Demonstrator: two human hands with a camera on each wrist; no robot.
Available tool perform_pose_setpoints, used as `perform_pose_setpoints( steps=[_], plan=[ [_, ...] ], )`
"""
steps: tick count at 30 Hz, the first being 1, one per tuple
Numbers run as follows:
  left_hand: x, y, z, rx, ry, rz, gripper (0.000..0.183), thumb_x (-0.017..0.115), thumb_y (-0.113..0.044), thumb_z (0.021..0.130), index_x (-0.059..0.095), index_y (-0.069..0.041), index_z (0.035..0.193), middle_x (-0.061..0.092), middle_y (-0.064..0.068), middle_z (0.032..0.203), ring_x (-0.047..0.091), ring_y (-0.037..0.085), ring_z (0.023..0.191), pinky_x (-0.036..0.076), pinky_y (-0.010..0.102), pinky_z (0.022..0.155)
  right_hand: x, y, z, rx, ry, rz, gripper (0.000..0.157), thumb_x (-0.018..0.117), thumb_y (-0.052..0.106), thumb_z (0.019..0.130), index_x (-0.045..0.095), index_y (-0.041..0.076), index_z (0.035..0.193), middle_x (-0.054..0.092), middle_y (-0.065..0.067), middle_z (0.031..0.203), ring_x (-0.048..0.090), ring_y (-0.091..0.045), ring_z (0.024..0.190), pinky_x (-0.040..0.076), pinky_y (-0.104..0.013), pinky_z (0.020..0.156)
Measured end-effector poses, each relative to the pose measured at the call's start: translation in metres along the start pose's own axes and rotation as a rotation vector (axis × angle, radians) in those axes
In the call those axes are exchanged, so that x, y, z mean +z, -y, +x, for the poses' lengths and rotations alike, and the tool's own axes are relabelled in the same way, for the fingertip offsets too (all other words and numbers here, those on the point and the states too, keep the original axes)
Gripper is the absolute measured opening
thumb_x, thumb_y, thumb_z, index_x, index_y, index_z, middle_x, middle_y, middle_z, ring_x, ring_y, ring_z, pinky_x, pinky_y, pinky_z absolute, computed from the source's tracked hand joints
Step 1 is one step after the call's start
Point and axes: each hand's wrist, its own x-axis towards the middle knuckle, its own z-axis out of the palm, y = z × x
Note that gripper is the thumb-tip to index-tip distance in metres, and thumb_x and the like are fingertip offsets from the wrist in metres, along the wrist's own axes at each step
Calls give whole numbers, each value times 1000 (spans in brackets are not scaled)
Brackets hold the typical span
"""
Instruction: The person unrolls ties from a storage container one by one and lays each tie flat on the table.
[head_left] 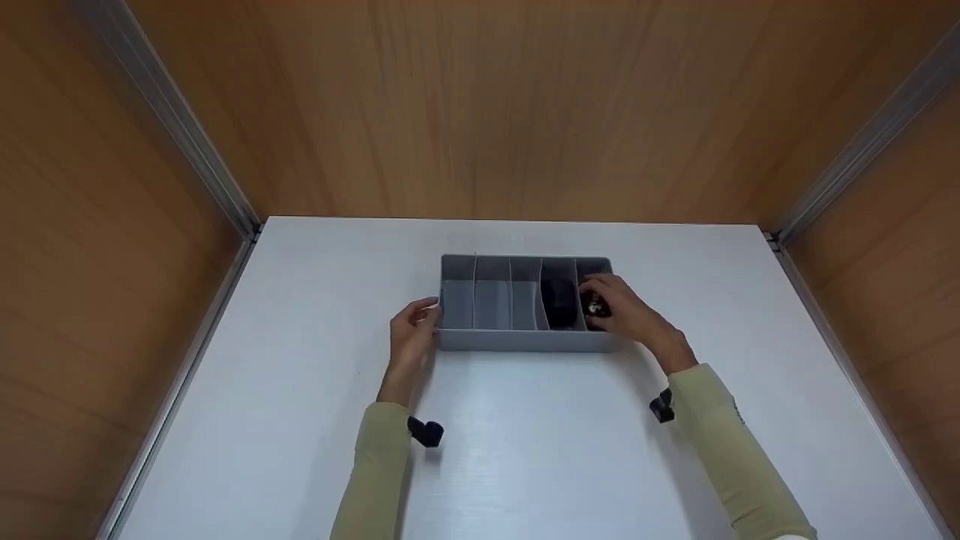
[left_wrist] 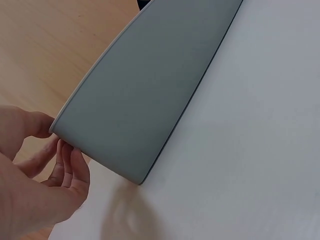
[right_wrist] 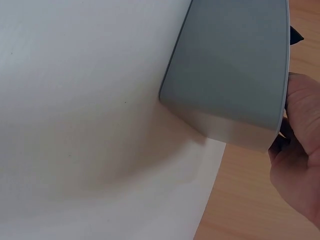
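A grey drawer organizer (head_left: 525, 342) with a row of compartments lies on the white table. My left hand (head_left: 411, 330) holds its left end, the fingers bent at the rim and end wall in the left wrist view. Over the rightmost compartment, my right hand (head_left: 628, 313) grips a black bundle (head_left: 596, 305) with a small shiny spot, its fingers reaching down inside the walls. What the bundle is cannot be told, as the fingers cover part of it. Another black, soft-looking bundle (head_left: 559, 303) fills the adjoining compartment. The three compartments on the left show bare grey floors.
The white table (head_left: 510, 450) extends around the organizer on every side. A wooden panel (head_left: 480, 112) rises behind it, and wooden side walls with metal rails (head_left: 187, 127) stand left and right. Black wrist cameras (head_left: 426, 433) hang below both sleeves.
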Motion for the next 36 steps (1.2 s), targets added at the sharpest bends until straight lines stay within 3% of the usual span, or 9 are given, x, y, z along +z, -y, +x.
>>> perform_pose_setpoints(
  steps=[7, 16, 23, 28, 36],
  plan=[
    [0, 0, 4, 10, -7, 12, 26, 62, -10, 102, 69, -3, 125, 66, 13, 109, 60, 18, 89, 54, 35, 80, 0, 0, 4, -22, 8, -46, 51, 74, -9, 89, 54, -3, 136, 44, -27, 149, 34, -44, 142, 36, -56, 112],
    [-1, 0, 6, 18, -18, 10, 24, 62, -8, 101, 69, -2, 124, 66, 12, 108, 60, 18, 90, 55, 43, 86, 2, -4, 9, -62, -25, -103, 53, 78, -10, 85, 57, -1, 132, 54, -21, 135, 40, -41, 136, 36, -55, 111],
    [2, -1, 2, 40, -17, 15, 24, 62, -7, 101, 69, -1, 123, 65, 11, 104, 58, 17, 87, 52, 31, 76, 0, -10, 7, -46, -3, -65, 47, 75, -8, 87, 59, 2, 131, 54, -19, 132, 39, -39, 134, 35, -57, 110],
    [2, 0, 1, 62, -23, 17, 24, 62, -6, 101, 69, 0, 123, 66, 13, 107, 61, 19, 92, 52, 30, 77, -2, -11, 5, -63, -6, -21, 42, 73, -6, 89, 59, -1, 129, 54, -22, 131, 40, -40, 132, 35, -57, 109],
    [3, 0, 1, 72, -28, 39, 24, 62, -6, 100, 69, 1, 122, 67, 14, 106, 61, 19, 92, 50, 22, 72, -4, -12, 4, -20, -9, 16, 40, 75, -4, 89, 62, 1, 126, 53, -20, 135, 42, -37, 133, 40, -55, 108]
  ],
)
